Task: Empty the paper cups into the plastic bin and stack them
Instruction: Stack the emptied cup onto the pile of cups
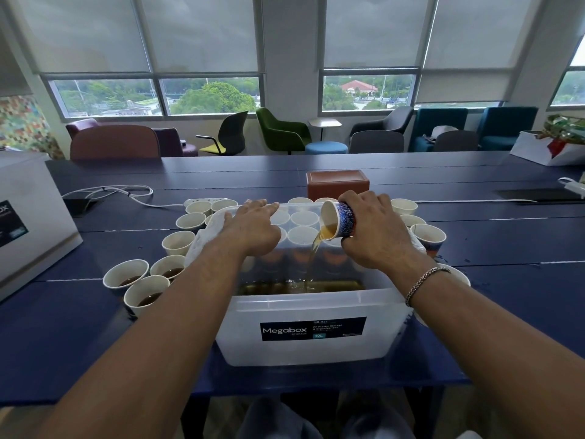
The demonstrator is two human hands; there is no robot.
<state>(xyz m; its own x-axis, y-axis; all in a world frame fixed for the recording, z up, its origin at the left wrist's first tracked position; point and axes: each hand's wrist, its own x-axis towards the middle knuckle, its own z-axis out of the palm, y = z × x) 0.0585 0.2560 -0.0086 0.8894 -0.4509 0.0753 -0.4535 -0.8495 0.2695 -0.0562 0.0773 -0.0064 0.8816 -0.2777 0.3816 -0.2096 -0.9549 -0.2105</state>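
Pouring brown liquid into the plastic bin, the right hand grips a tilted paper cup; the left hand rests flat, fingers straight, on the bin's rim

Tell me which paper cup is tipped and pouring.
The blue-patterned cup gripped by the right hand, tilted sideways over the plastic bin with brown liquid streaming out; the other cups stand upright.

Right hand tips a blue paper cup sideways, brown liquid streaming into the clear plastic bin at the table's near edge. Left hand lies flat over the bin's far rim.
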